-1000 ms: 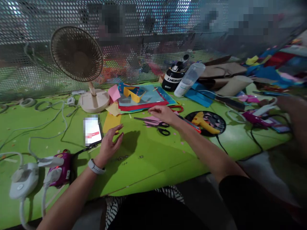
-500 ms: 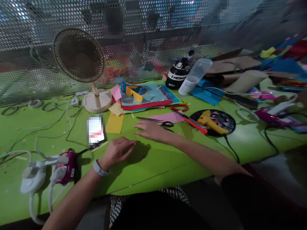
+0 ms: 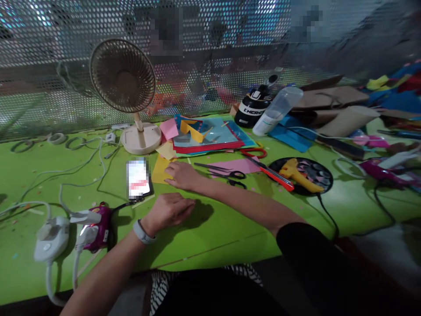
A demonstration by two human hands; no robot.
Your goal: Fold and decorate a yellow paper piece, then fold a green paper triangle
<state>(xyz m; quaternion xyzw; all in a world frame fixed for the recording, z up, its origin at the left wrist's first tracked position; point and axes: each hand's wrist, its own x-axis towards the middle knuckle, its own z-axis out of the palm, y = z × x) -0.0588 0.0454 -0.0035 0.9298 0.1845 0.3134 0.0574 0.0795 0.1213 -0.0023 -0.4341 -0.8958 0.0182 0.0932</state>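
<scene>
Over the right edge of a yellow paper piece point(image 3: 158, 171), my right hand point(image 3: 184, 175) reaches with its fingers stretched out and apart. My left hand point(image 3: 170, 211), with a pale band on the wrist, hovers low over the green table with curled fingers. Whether a small thing is pinched in its fingertips I cannot make out. Black-handled scissors point(image 3: 237, 174) lie right of my right hand, partly on a pink paper strip point(image 3: 247, 166). Left of both hands is a phone point(image 3: 138, 180) with a lit screen. A red cutter knife point(image 3: 278, 176) lies farther right.
A yellow glue gun point(image 3: 301, 175) rests on a round black tray point(image 3: 325, 175). Coloured sheets point(image 3: 213, 147) with yellow paper glasses point(image 3: 194, 131) lie behind. A fan point(image 3: 140, 138), dark bottle point(image 3: 251, 107) and clear bottle point(image 3: 278, 109) stand at the back. Plugs and cables point(image 3: 52, 239) occupy the left.
My right hand has moved left from beside the scissors to the yellow paper. My left hand stays curled, nearly in place. The view has shifted slightly left.
</scene>
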